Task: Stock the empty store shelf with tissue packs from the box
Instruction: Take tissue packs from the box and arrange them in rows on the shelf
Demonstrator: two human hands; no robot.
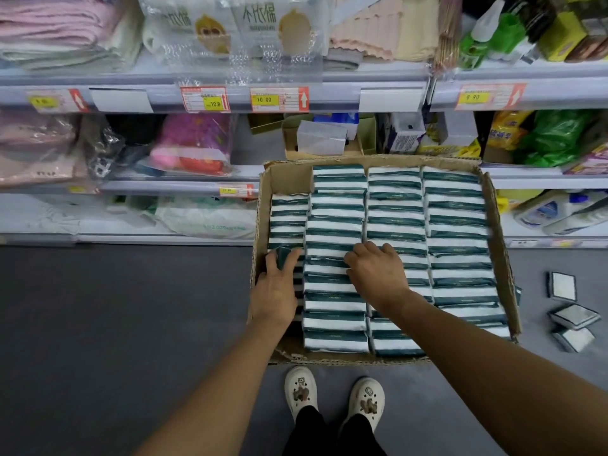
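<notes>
1. While the left hand (275, 288) curls its fingers round one green and white tissue pack (283, 257) at the left side of the box (500, 225), the pack could slip out, because only its end is held.

2. If the right hand (378, 273) pulls up now, more than one pack may come with it. Its fingers are bent and dig in between the tissue packs (454, 225) in the middle rows. I cannot tell if it has really got hold of one yet.

3. Since the packs stand tight in rows, tugging one out could tip the ones beside it, and the neat rows would fall over.

4. Because the box sits on the floor (115, 324) just in front of the person's shoes (332, 394), a step forward could kick it or squash its torn front edge.

5. As a few small packs (570, 311) lie loose on the floor to the right of the box, someone could step on them.

6. Since the shelves (388, 97) look full of other goods, a pack could end up in the wrong spot. I cannot see the empty shelf from here.
</notes>
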